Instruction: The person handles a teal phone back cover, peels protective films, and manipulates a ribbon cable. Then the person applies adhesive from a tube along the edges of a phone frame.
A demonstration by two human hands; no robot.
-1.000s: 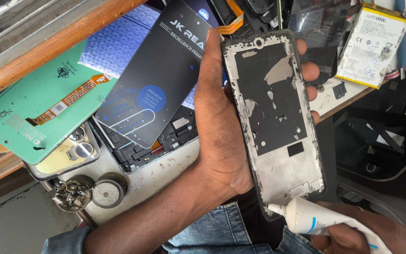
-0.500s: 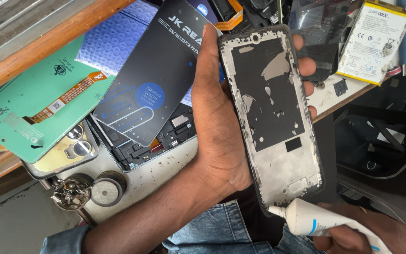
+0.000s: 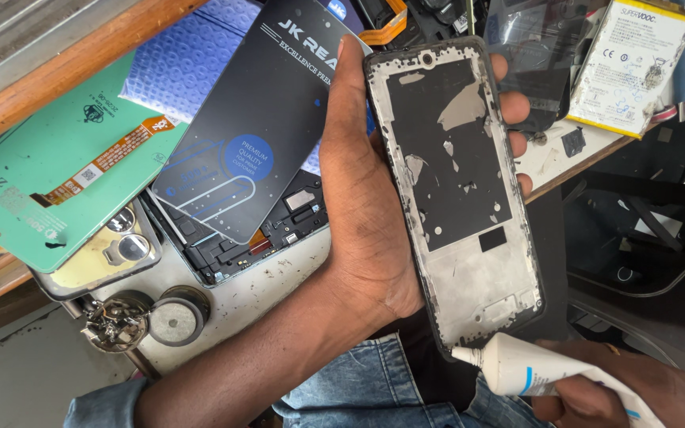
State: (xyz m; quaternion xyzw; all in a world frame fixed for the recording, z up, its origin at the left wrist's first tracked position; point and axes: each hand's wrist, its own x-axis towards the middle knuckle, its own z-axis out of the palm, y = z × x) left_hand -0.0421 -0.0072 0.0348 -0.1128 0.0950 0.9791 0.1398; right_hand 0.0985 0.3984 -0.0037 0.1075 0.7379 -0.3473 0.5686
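Black-rimmed silver phone frame [image 3: 457, 190] with patchy grey glue residue — white glue tube [image 3: 533, 370] with a blue stripe, mint-green screen panel [image 3: 57, 170] with orange ribbon.

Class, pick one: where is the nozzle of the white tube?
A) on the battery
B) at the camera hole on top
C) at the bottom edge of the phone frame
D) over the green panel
C: the white tube, in the right hand, has its nozzle at the bottom edge of the phone frame, held by the left hand.

Right hand [image 3: 636, 396] and white tube [image 3: 549, 374] cut off by the bottom edge. Left hand's fingers [image 3: 509, 111] mostly hidden behind the phone frame [image 3: 457, 190]. Battery [image 3: 636, 63] cropped at top.
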